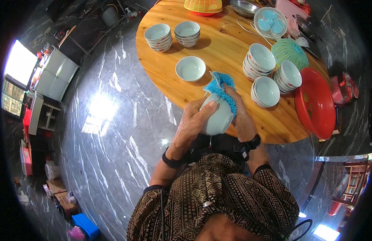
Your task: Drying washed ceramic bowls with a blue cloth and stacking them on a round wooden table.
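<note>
My left hand [195, 118] grips a white bowl [217, 120], its thumb pressed on the outside near the foot. The bowl is tilted on its side just over the near edge of the wooden table [161, 64]. My right hand [240, 105] holds a fluffy blue cloth [223, 86] against the bowl's far side; part of its fingers is hidden behind cloth and bowl. A single white bowl [190, 69] stands upright on the table just beyond my hands. Past it are two bowl stacks, a left one [158, 37] and a right one [187, 33].
At the right stand more bowl stacks: a tall one [259, 61], a leaning one [288, 76] and a low one [265, 92]. A red plastic basin [317, 104] tilts at the table's right edge. A green basket [289, 53], white strainer [270, 22] and yellow basket [203, 5] lie further back.
</note>
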`<state>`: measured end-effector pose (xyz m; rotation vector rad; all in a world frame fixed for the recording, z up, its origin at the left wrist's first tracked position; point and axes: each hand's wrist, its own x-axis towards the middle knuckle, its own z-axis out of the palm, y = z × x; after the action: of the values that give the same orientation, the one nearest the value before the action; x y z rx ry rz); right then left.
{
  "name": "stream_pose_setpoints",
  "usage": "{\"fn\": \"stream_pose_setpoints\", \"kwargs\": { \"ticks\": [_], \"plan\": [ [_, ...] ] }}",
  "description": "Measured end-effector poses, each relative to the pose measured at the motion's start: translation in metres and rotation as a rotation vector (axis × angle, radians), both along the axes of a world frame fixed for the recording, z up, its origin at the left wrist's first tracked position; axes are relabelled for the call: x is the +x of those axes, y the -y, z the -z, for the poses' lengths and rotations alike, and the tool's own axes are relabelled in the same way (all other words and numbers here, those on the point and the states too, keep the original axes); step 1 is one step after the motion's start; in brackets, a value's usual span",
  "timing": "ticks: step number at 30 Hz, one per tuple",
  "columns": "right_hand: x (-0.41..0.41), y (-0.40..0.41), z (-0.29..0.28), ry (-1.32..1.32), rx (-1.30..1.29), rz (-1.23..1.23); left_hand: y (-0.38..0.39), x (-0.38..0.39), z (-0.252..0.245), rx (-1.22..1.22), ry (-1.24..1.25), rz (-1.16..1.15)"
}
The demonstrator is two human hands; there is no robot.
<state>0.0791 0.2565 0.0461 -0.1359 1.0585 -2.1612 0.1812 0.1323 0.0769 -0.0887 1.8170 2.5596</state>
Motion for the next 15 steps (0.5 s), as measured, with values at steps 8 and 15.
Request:
{"fn": "stream_pose_setpoints", "kwargs": {
  "ticks": [8, 15],
  "plan": [
    [0.005, 0.011, 0.032, 0.225, -0.117, 0.008, -0.009, -0.002, 0.009, -0.045, -0.099, -0.343],
    [0.033, 0.023, 0.058, 0.311, -0.405, 0.072, -0.026, 0.001, 0.026, -0.534, -0.312, -0.736]
  ]
}}
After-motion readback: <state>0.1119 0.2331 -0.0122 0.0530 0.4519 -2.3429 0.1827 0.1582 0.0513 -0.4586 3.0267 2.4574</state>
